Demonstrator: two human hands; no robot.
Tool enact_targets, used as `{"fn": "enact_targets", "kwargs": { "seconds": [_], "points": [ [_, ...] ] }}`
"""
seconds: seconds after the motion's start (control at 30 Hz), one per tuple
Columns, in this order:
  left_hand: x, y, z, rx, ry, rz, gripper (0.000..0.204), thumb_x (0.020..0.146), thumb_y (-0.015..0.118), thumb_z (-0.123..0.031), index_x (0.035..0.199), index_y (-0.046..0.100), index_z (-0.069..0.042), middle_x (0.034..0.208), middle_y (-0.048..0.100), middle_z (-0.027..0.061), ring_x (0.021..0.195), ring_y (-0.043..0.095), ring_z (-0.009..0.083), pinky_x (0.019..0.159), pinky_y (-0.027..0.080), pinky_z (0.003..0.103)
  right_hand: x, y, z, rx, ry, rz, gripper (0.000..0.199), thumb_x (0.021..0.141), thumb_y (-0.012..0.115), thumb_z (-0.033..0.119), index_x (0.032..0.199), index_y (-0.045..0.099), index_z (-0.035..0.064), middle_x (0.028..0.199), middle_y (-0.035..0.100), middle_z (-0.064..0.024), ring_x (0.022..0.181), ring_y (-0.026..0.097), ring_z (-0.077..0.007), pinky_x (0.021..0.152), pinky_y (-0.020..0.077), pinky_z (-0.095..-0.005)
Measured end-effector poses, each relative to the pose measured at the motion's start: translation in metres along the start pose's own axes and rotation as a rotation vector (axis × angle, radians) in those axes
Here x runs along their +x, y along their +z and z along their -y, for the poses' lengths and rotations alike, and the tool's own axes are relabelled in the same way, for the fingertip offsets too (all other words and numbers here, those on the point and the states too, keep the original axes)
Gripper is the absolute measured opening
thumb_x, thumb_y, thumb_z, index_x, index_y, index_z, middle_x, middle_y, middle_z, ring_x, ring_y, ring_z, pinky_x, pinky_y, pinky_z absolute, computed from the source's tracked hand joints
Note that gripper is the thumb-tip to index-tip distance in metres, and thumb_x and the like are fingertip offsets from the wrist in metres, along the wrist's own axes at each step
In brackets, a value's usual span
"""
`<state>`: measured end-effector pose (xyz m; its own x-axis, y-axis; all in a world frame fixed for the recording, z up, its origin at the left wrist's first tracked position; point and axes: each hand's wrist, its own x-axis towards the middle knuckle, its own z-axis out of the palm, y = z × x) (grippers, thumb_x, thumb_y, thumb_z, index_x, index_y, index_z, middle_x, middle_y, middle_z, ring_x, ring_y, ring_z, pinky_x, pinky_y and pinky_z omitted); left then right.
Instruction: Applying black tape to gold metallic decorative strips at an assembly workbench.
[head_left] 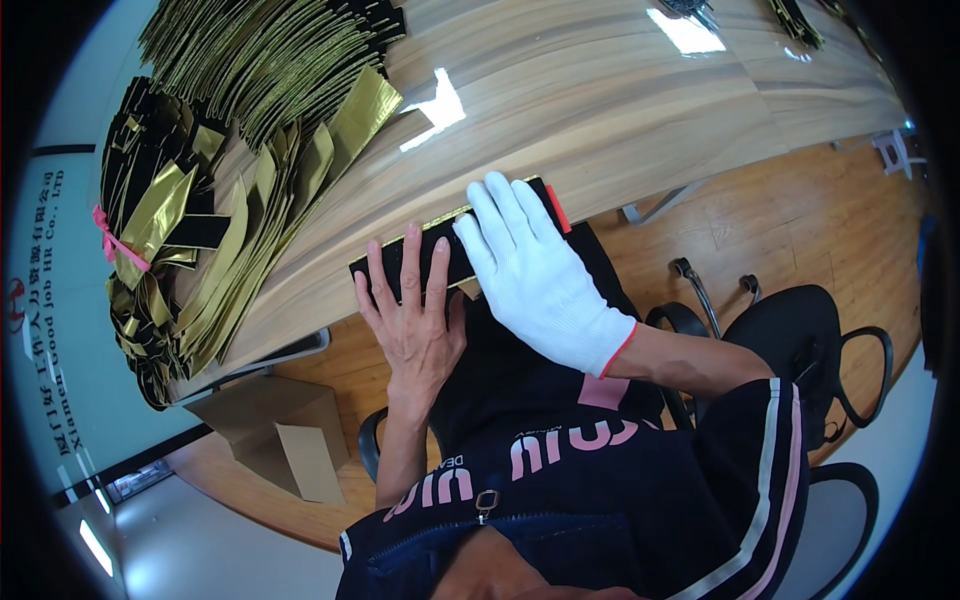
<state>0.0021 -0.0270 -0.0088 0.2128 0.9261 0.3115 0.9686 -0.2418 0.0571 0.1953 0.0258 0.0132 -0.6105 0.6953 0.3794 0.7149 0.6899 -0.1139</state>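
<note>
The head view looks down on a long wooden desk (600, 120) with a shiny top. Near its front edge lies a flat black box (455, 245), long and narrow, with a thin gold strip along its far side and a small red tab at its right end. It lies flat and slightly slanted, its right end farther from the person. I cannot tell if something is inside it.

On the left part of the desk there is a big heap of flat gold and black sheets (200, 230), many of them folded, spread like a fan. Behind it stands a second stack of the same sheets (270, 50), packed close together. A pink band (115, 245) ties one bundle at the left rim. Under the desk, on the floor, sits an open brown carton (275, 430); its inside is not visible from here.

The left hand (410, 320) is bare. It lies flat with the fingers stretched and a little apart, and the fingertips rest on the left half of the black box. It grips nothing. The right hand (535, 275) wears a white glove with a red cuff edge. It is also flat and open, the fingers together, pressing down on the right half of the box.

Below the hands is the person's dark jacket with pink letters. A black office chair (810, 350) stands to the right on the wooden floor.
</note>
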Motion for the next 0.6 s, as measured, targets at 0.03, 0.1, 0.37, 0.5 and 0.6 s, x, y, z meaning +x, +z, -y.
{"fn": "enact_targets", "kwargs": {
  "seconds": [0.03, 0.1, 0.37, 0.5, 0.6],
  "points": [
    [0.0004, 0.0007, 0.0006, 0.001, -0.001, 0.0, 0.084, 0.083, 0.08, -0.017, 0.159, 0.047, -0.026, 0.171, 0.035, 0.0058, 0.156, 0.028, 0.0445, 0.123, 0.019, 0.063, -0.0012, 0.0011, -0.0008, -0.01, 0.005, 0.008, 0.056, 0.091, 0.061, 0.013, 0.14, 0.054, -0.0126, 0.15, 0.05, -0.0354, 0.145, 0.045, -0.0502, 0.123, 0.0337, -0.0575],
    [0.0005, 0.0015, 0.0009, 0.001, -0.001, -0.011, 0.084, 0.082, 0.08, -0.017, 0.159, 0.047, -0.027, 0.171, 0.036, 0.0064, 0.156, 0.028, 0.0445, 0.123, 0.019, 0.063, -0.0015, 0.0023, -0.0026, 0.008, 0.004, -0.006, 0.055, 0.091, 0.062, 0.012, 0.139, 0.055, -0.0133, 0.15, 0.05, -0.0355, 0.145, 0.046, -0.0501, 0.123, 0.0343, -0.0576],
    [0.0004, -0.0002, 0.0013, 0.015, -0.003, -0.001, 0.082, 0.083, 0.079, -0.017, 0.158, 0.048, -0.026, 0.17, 0.037, 0.007, 0.156, 0.029, 0.0447, 0.123, 0.019, 0.063, -0.0025, 0.0042, -0.0058, 0.08, 0.019, -0.043, 0.059, 0.089, 0.067, 0.015, 0.139, 0.054, -0.0137, 0.151, 0.049, -0.0354, 0.145, 0.046, -0.0492, 0.122, 0.035, -0.0571],
    [0.001, -0.0002, 0.001, 0.019, -0.003, -0.004, 0.081, 0.083, 0.078, -0.017, 0.158, 0.049, -0.024, 0.17, 0.037, 0.0069, 0.156, 0.029, 0.0447, 0.123, 0.019, 0.063, -0.0031, 0.0066, -0.0064, 0.121, 0.033, -0.009, 0.066, 0.087, 0.072, 0.019, 0.141, 0.053, -0.0132, 0.153, 0.047, -0.0348, 0.146, 0.044, -0.0491, 0.124, 0.0322, -0.0571],
    [0.0007, -0.0004, 0.0004, 0.017, -0.008, -0.001, 0.081, 0.082, 0.077, -0.016, 0.158, 0.049, -0.024, 0.17, 0.037, 0.0064, 0.156, 0.029, 0.0445, 0.123, 0.02, 0.063, -0.0044, 0.0088, -0.0076, 0.127, 0.031, -0.019, 0.067, 0.087, 0.073, 0.019, 0.141, 0.053, -0.0129, 0.154, 0.046, -0.0343, 0.146, 0.043, -0.0489, 0.124, 0.0318, -0.0569]
  ]
}}
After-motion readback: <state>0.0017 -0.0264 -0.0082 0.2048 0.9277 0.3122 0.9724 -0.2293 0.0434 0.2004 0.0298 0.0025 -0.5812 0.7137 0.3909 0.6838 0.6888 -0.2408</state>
